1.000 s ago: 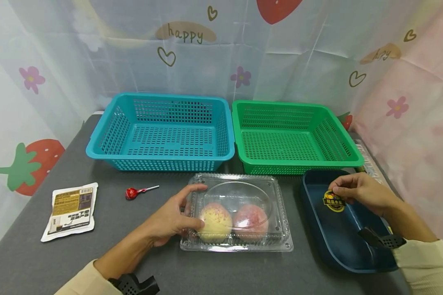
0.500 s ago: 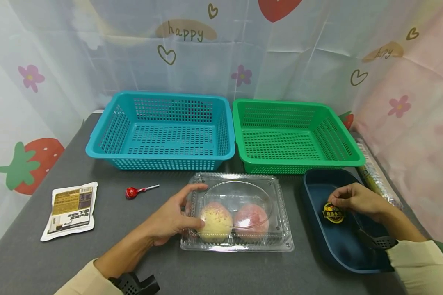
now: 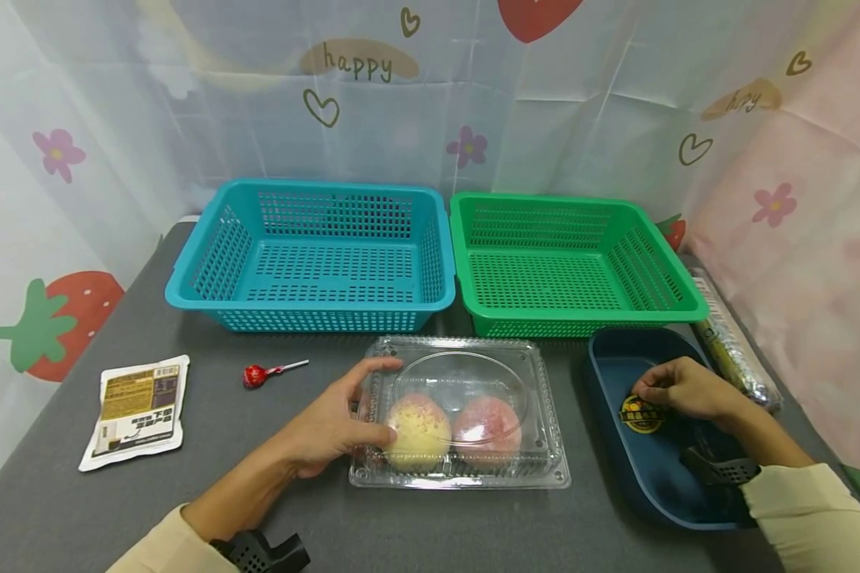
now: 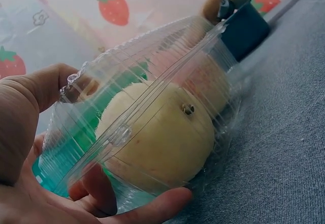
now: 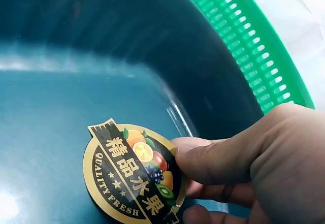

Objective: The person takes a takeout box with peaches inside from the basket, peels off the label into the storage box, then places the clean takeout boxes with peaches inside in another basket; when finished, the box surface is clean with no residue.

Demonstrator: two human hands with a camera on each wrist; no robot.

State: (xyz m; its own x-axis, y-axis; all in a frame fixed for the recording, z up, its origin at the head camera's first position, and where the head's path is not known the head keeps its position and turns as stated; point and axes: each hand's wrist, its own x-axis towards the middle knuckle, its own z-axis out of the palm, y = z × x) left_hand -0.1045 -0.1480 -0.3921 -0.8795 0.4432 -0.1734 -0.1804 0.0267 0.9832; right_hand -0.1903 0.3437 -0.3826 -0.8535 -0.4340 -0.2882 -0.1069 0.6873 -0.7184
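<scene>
A clear plastic clamshell fruit box (image 3: 466, 370) lies on the grey table, its lid down over two peaches, one yellowish (image 3: 417, 436) and one pink (image 3: 489, 430). My left hand (image 3: 340, 426) grips the box's left end, thumb and fingers spread around it. Close up in the left wrist view, the yellowish peach (image 4: 162, 132) shows through the ribbed plastic. Inside the dark blue basin (image 3: 641, 485), my right hand (image 3: 691, 390) pinches a round black-and-gold label (image 5: 134, 176) between thumb and fingers. Fruit pictures and the words "Quality Fresh" are printed on it.
Behind the box stand a blue basket (image 3: 311, 306) and a green basket (image 3: 580, 322), side by side. A red lollipop (image 3: 256, 376) and a white-and-brown food pouch (image 3: 138, 410) lie at the left. A shiny wrapped roll (image 3: 734, 350) lies along the right edge.
My right hand has moved slightly left and nearer within the basin, carrying the label along. The left hand and the fruit box have stayed in place.
</scene>
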